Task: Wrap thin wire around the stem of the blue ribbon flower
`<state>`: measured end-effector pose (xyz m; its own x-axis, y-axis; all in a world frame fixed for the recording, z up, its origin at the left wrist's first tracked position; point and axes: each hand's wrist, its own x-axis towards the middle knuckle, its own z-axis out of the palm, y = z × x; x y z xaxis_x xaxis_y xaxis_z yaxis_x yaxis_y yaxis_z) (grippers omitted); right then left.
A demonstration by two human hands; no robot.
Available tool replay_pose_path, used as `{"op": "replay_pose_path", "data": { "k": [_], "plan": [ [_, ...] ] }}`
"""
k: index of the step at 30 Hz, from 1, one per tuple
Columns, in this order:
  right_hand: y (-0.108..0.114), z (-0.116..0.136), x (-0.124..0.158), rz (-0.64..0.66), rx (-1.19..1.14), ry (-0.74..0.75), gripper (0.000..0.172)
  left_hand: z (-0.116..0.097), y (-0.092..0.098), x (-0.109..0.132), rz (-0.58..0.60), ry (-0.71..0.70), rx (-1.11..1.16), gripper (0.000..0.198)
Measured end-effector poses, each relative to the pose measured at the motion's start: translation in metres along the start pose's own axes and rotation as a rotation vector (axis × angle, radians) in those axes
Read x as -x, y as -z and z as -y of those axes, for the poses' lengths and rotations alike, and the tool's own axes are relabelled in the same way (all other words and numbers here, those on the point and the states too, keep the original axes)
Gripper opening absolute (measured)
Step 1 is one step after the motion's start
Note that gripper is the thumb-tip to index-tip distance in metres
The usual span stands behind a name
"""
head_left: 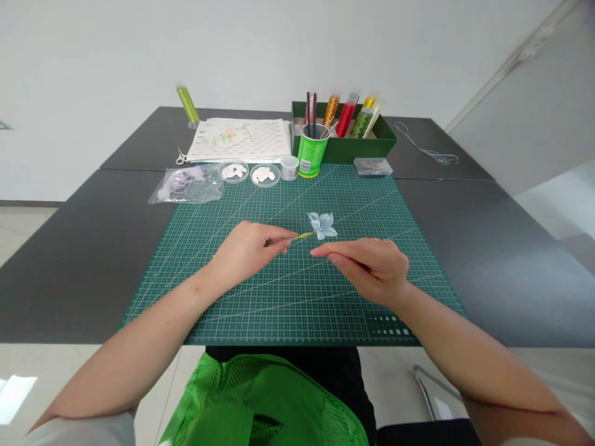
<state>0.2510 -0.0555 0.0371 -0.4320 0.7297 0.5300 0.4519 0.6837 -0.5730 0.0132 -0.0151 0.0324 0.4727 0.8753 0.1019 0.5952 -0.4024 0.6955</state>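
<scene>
My left hand (pixel 251 249) is closed in a pinch on the thin green stem of a small pale blue flower (pixel 322 225), held just above the green cutting mat (pixel 288 291). The bloom points right, past my fingertips. My right hand (pixel 369 267) hovers just below and right of the flower, its fingers drawn together and pointing left toward the stem. I cannot make out anything in the right hand.
At the mat's far edge stand a green cup (pixel 311 155) of tools, a small jar (pixel 289 167), two dishes of white petals (pixel 233 171), a plastic bag (pixel 186 184), a clear case (pixel 372 166). Behind are a green box (pixel 344 142) of bead tubes and a paper pad (pixel 242 140).
</scene>
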Motion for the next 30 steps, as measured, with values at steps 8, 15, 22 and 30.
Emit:
{"op": "replay_pose_path", "data": {
  "k": [8, 15, 22, 30],
  "plan": [
    [0.004, -0.012, -0.008, -0.078, 0.042, -0.044, 0.031, -0.005, -0.004, 0.005, 0.235, -0.09, -0.088, 0.023],
    [-0.002, -0.036, -0.016, -0.004, -0.058, -0.166, 0.031, -0.015, -0.001, 0.007, 0.354, -0.179, -0.142, 0.023],
    [-0.008, -0.056, -0.02, 0.053, -0.098, -0.256, 0.029, -0.017, 0.002, 0.009, 0.331, -0.186, -0.093, 0.023],
    [-0.021, -0.08, -0.015, 0.178, -0.185, -0.34, 0.035, -0.015, 0.011, 0.009, 0.2, -0.157, 0.009, 0.022]
  ]
}}
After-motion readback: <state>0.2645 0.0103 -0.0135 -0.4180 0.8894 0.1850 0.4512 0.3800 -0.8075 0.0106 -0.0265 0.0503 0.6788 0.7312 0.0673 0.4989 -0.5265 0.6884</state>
